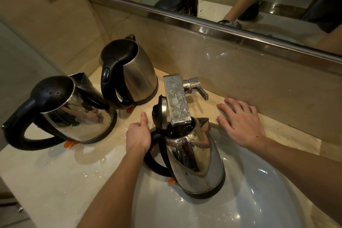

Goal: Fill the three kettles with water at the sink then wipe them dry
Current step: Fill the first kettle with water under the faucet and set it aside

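Observation:
A shiny steel kettle (pixel 194 161) with its lid flipped up sits in the white sink (pixel 259 190), its mouth right under the square chrome faucet spout (pixel 176 102). My left hand (pixel 137 135) grips its black handle, thumb up. My right hand (pixel 240 118) lies flat with spread fingers on the wet counter beside the faucet lever (pixel 197 87). Two more steel kettles stand on the counter at the left with lids down: a shiny one (pixel 74 114) nearest, a duller one (pixel 133 74) behind it.
The beige marble counter (pixel 55 181) carries puddles and water drops around the kettles. A marble backsplash and a framed mirror (pixel 212 29) rise directly behind the faucet. The counter's left edge drops off beside the near kettle.

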Action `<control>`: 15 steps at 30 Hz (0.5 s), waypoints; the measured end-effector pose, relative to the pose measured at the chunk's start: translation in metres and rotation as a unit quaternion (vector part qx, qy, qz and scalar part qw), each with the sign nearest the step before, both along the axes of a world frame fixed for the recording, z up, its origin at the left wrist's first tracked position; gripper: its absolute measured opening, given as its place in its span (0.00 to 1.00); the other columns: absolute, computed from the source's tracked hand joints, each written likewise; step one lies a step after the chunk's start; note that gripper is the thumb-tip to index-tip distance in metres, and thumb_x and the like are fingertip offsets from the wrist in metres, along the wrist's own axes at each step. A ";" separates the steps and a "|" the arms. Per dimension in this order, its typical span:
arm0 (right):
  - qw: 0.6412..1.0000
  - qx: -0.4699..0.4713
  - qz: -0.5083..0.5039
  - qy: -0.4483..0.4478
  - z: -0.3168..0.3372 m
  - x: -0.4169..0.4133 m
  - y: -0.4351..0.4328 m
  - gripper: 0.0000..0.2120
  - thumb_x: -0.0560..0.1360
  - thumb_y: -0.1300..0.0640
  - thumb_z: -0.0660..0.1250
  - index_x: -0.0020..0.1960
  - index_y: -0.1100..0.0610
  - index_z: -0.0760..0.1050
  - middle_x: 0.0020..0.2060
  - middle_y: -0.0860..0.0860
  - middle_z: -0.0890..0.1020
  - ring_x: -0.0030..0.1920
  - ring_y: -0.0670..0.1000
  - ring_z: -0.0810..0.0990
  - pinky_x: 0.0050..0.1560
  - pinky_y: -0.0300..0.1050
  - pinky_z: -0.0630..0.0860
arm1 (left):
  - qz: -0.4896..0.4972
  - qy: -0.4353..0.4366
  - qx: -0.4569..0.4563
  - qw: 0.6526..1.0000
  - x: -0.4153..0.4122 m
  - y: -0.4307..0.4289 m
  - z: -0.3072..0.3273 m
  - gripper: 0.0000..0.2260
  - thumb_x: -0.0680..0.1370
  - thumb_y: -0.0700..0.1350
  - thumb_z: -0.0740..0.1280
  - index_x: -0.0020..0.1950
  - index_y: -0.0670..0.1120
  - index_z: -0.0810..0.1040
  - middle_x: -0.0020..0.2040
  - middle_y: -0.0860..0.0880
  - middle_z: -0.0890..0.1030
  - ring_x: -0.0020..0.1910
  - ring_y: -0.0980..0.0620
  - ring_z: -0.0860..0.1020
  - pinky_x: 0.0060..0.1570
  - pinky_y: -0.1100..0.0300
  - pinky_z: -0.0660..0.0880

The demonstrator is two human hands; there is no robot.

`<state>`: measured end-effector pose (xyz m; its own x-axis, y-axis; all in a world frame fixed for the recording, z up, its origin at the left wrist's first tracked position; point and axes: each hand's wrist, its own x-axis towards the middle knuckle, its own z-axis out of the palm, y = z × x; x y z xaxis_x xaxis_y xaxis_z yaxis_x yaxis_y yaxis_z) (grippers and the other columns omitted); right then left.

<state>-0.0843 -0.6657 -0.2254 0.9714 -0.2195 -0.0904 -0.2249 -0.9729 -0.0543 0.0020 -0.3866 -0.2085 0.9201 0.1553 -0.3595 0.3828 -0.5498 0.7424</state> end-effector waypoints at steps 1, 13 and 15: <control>1.000 0.000 0.000 0.001 0.000 0.000 0.000 0.28 0.78 0.36 0.40 0.71 0.43 0.63 0.73 0.47 0.64 0.70 0.52 0.62 0.66 0.53 0.61 | 0.001 0.001 0.001 1.000 0.000 0.000 0.000 0.26 0.84 0.60 0.50 0.35 0.42 0.68 0.33 0.43 0.72 0.35 0.46 0.73 0.43 0.53 0.69; 1.000 0.000 -0.001 0.001 0.001 0.000 0.000 0.27 0.78 0.36 0.40 0.71 0.42 0.63 0.73 0.47 0.65 0.70 0.51 0.62 0.66 0.53 0.62 | 0.002 0.001 0.000 1.000 -0.001 0.000 0.002 0.27 0.84 0.60 0.50 0.34 0.43 0.66 0.34 0.43 0.73 0.35 0.46 0.73 0.41 0.53 0.69; 1.000 -0.002 -0.002 0.001 0.000 0.000 0.000 0.28 0.78 0.36 0.39 0.71 0.42 0.63 0.73 0.47 0.65 0.70 0.51 0.62 0.66 0.53 0.61 | 0.001 -0.002 0.001 1.000 -0.002 -0.001 0.005 0.26 0.84 0.59 0.50 0.33 0.43 0.65 0.33 0.43 0.71 0.34 0.47 0.72 0.40 0.53 0.68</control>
